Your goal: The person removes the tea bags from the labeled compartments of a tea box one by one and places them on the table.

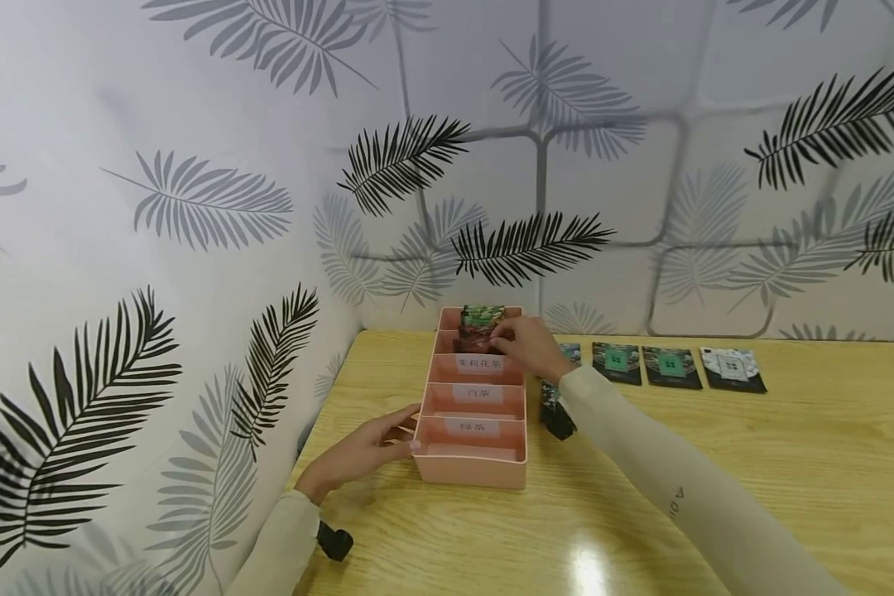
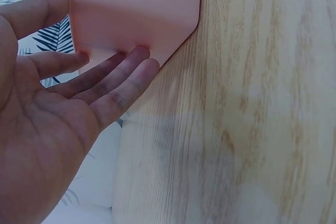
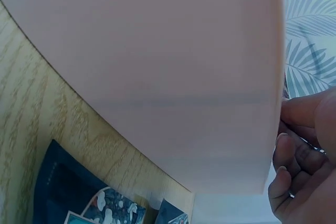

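A long pink divided box [image 1: 473,472] stands on the table, with white labels in Chinese inside its three nearer compartments. My left hand [image 1: 368,451] holds its near left corner; in the left wrist view the fingers [image 2: 123,85] lie along the outer wall and the thumb reaches the rim. At the second compartment from the back, my right hand [image 1: 529,343] pinches a dark red tea packet [image 1: 475,339]. A green tea packet [image 1: 483,315] stands in the rearmost compartment. In the right wrist view the box wall hides the packet from sight.
Right of the box, a row of dark tea packets [image 1: 616,362] lies along the back of the table, ending with a white-and-black packet [image 1: 733,368]. Another dark packet [image 1: 550,399] lies beside the box, partly hidden by my right wrist. A leaf-patterned wall [image 1: 268,207] stands behind and left.
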`<state>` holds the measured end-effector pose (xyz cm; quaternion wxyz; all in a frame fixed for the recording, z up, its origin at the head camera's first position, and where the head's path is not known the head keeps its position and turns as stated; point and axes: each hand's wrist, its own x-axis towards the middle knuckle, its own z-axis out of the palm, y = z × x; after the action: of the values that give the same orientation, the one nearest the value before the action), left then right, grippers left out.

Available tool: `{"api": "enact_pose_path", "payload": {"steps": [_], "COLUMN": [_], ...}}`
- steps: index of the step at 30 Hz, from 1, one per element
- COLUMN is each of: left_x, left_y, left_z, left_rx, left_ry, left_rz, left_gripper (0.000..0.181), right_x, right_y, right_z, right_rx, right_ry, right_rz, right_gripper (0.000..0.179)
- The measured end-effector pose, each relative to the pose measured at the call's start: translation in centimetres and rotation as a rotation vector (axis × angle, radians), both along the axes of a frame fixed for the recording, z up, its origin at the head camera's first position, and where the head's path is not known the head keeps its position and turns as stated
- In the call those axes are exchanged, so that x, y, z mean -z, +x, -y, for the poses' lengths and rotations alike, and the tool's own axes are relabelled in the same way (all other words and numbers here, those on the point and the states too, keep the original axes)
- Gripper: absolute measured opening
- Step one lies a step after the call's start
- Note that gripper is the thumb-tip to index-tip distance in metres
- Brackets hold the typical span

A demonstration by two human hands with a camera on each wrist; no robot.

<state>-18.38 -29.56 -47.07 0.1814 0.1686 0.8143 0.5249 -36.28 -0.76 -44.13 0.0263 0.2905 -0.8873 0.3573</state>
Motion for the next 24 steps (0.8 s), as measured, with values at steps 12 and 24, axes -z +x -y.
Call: {"api": "enact_pose_path", "payload": {"steps": [12,24], "left_x": [-0.3,-0.3], "left_y": [-0.1,-0.1], "left_z": [-0.1,-0.2], "left_rx": [0.021,0.022], "left_ry": [0.035,0.003], "left_rz": [-0.007,-0.017], "left_gripper": [0.067,0.069], "right_x": [-1.6,-2.8], "right_y": [0.6,1.7], "right_z": [-1.3,-3.3], "right_rx": [-0.003,0.026], "right_ry": [-0.087,-0.105], "right_rz": [-0.106,-0.159], "right_gripper": [0.015,0.019]}}
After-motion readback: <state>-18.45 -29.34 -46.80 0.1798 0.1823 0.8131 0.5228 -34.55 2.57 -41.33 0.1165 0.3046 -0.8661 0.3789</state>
